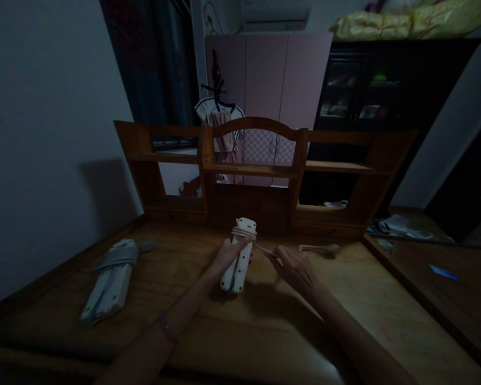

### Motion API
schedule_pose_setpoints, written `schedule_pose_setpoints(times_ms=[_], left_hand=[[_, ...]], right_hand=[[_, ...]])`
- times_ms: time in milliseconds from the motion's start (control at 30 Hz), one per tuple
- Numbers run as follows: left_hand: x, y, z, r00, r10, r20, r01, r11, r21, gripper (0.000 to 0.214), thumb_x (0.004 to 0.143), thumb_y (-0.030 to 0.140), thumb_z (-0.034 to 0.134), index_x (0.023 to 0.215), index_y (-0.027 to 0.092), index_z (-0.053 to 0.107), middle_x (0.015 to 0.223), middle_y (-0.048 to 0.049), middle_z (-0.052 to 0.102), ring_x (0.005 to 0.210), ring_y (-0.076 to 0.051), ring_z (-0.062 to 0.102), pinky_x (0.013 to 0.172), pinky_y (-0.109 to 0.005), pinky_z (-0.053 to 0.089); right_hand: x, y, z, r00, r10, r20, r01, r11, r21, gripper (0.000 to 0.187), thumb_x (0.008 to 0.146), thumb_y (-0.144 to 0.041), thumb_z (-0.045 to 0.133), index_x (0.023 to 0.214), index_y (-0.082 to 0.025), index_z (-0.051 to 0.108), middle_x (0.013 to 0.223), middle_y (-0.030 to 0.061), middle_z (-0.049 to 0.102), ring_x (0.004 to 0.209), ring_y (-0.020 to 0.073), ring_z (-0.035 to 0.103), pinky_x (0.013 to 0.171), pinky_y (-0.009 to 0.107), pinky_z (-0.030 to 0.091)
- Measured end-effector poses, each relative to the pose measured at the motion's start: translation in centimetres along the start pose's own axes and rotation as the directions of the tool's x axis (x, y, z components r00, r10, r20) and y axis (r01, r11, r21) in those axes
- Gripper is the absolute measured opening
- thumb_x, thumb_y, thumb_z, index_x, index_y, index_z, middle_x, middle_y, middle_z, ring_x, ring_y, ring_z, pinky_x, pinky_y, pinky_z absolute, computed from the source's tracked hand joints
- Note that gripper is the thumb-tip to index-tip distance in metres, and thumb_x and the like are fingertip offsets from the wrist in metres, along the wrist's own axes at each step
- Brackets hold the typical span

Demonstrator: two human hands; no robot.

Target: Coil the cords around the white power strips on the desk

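A white power strip (240,270) is held tilted above the wooden desk, its screw-dotted back towards me. My left hand (231,252) is closed around its middle, the thumb pressed on the wraps near the upper end. Several turns of white cord (243,232) go round that end. From there a stretch of cord runs right to my right hand (294,266), whose fingers are pinched shut on it. Just beyond my right hand, what looks like the cord's plug end (331,249) lies on the desk.
On the desk's left lies a second power strip (108,289) wrapped in grey cord, its plug (146,246) beside it. A wooden shelf unit (252,170) stands along the desk's back edge. The wall (56,160) borders the left side.
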State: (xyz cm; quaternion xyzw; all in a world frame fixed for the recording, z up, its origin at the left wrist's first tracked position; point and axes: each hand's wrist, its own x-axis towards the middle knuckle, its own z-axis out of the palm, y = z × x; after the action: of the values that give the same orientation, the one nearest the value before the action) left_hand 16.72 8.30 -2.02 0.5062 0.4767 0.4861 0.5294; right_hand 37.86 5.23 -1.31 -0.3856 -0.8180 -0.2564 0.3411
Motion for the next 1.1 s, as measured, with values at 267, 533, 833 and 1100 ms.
schedule_pose_setpoints(times_ms=[267,533,833,1100], left_hand=[[-1.3,1.5,0.5,0.960,0.249,-0.129,-0.225,0.959,0.173,0.050,0.073,0.060,0.061,0.093,0.014,0.063,0.079,-0.0084,0.070,0.064,-0.019,0.066,0.058,-0.027,0.051],[-2.5,2.3,1.4,0.810,0.542,-0.224,-0.416,0.800,0.432,0.058,0.074,0.050,0.066,0.121,0.023,0.045,0.113,-0.0063,0.064,0.103,-0.022,0.061,0.085,-0.029,0.045],[-2.1,2.0,1.1,0.833,0.552,-0.041,-0.492,0.772,0.402,0.069,0.073,0.047,0.069,0.127,0.024,0.035,0.117,-0.0068,0.060,0.105,-0.022,0.058,0.088,-0.030,0.043],[-2.3,2.3,1.0,0.758,0.581,0.296,-0.651,0.709,0.272,0.083,0.073,0.057,0.064,0.137,0.019,0.027,0.133,-0.0139,0.047,0.118,-0.026,0.049,0.101,-0.035,0.036]], right_hand=[[-0.2,-0.3,-0.2,0.996,-0.034,-0.078,0.038,0.998,0.048,0.023,0.093,-0.029,0.051,0.074,-0.018,0.055,0.061,-0.0019,0.057,0.055,0.0093,0.054,0.056,0.025,0.028],[0.2,-0.2,-1.2,0.994,-0.079,-0.073,0.082,0.996,0.038,0.024,0.094,-0.027,0.050,0.072,-0.018,0.053,0.059,-0.0025,0.055,0.052,0.0088,0.051,0.055,0.026,0.027],[-0.4,-0.9,-0.1,0.983,-0.180,-0.025,0.181,0.981,0.074,0.013,0.095,-0.019,0.046,0.086,-0.018,0.055,0.067,-0.0012,0.059,0.061,0.0104,0.053,0.059,0.026,0.031],[-0.3,-1.4,-1.4,0.987,-0.161,-0.011,0.161,0.979,0.128,0.012,0.093,-0.021,0.049,0.082,-0.018,0.053,0.066,-0.0018,0.058,0.060,0.0110,0.052,0.058,0.027,0.030]])
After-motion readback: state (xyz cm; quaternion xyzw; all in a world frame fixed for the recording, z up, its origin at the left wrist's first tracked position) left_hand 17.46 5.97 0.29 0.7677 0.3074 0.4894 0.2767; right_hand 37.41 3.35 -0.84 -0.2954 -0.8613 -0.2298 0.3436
